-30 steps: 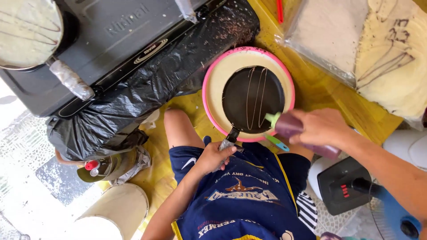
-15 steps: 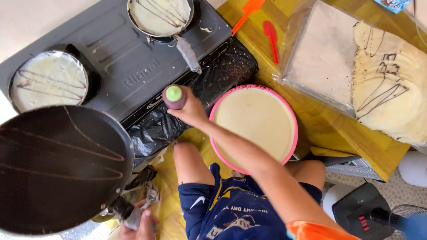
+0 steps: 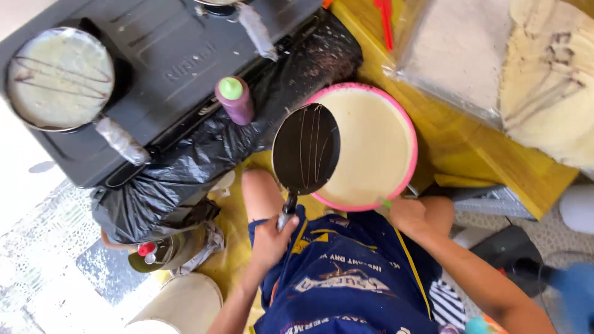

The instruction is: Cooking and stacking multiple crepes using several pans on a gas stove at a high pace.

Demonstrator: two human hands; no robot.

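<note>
The dark round pan hangs tilted over the left edge of the pink-rimmed basin of pale batter, its face streaked with thin brown lines and carrying no batter coat yet as far as I can see. The left hand has its fingers wrapped tight round the pan's handle, just near of the basin. The right hand sits at the near rim of the basin, fingers curled down onto something small and green at the edge; I cannot tell whether they grip it or only rest there. Left of the pan, a purple squeeze bottle with a green cap stands by itself on the black stove, well apart from both hands. Farther left on that stove a second pan already holds a pale batter round crossed with brown lines, so that one looks further along than the pan in hand, which by my reckoning has its lines drawn and the batter left to take. A crumpled black plastic sheet drapes the stove's near side. Far right, on the yellow bench, finished pale sheets lie stacked on clear plastic, and a red spatula lies at the far edge.
</note>
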